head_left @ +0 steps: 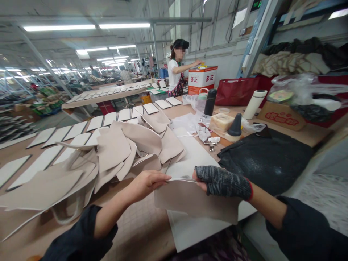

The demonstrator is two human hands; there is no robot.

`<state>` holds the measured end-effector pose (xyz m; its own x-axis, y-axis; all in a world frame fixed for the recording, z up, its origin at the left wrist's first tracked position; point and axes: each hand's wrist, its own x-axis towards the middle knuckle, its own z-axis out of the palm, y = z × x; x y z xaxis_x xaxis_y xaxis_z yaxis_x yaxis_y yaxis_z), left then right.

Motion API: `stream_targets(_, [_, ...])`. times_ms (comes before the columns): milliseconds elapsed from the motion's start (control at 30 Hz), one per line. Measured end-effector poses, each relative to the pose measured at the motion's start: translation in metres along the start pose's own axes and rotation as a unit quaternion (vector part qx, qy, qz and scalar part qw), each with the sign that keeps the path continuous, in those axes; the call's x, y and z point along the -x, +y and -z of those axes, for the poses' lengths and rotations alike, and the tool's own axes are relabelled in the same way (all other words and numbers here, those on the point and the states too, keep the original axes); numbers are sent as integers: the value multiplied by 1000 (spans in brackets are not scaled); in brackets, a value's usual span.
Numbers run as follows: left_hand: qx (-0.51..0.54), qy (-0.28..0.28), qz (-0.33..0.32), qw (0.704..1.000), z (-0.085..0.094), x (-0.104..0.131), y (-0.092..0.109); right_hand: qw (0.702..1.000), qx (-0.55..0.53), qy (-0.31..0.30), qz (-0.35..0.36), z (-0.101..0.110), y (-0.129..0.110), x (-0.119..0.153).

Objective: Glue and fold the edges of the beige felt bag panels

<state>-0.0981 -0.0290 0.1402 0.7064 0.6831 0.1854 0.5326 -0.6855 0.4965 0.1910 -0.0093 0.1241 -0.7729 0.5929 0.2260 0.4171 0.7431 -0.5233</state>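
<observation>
A flat beige leather-like panel [195, 203] is held up in front of me by its top edge, over a white sheet [187, 232] on the table. At its upper left corner, my bare left hand [149, 183] pinches the edge between thumb and fingers. My right hand [217, 181], in a dark grey fingerless knit glove with a red cuff, grips the same edge further right. A white strip runs along the edge between the hands. Beyond my left hand lies a heap of similar beige panels [114, 145], some curled and overlapping.
White pads [49, 163] lie in rows at the left. Black sheet material [266, 159] covers the right side. Behind it stand a yellowish block [220, 122], a dark cone [235, 125], a black bottle [210, 102] and a white bottle [255, 104]. A co-worker [176, 72] stands beyond, by a box [201, 81].
</observation>
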Motion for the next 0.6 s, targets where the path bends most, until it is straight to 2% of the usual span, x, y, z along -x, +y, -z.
stream_targets(100, [-19, -12, 21, 1000, -2, -1, 2, 1000, 5, -20, -13, 1, 2, -4])
stream_targets(200, [-82, -30, 31, 996, -6, -6, 12, 999, 29, -38, -14, 1, 0, -7])
stream_targets(333, [-135, -54, -16, 989, -19, -18, 25, 996, 73, -40, 25, -6, -1, -11])
stream_targets(467, [-142, -50, -53, 987, -30, -27, 25, 993, 93, -45, 52, -9, -3, -16])
stream_targets(600, [-169, -59, -42, 983, -32, -28, 19, 995, 68, -66, -8, -1, -7, -16])
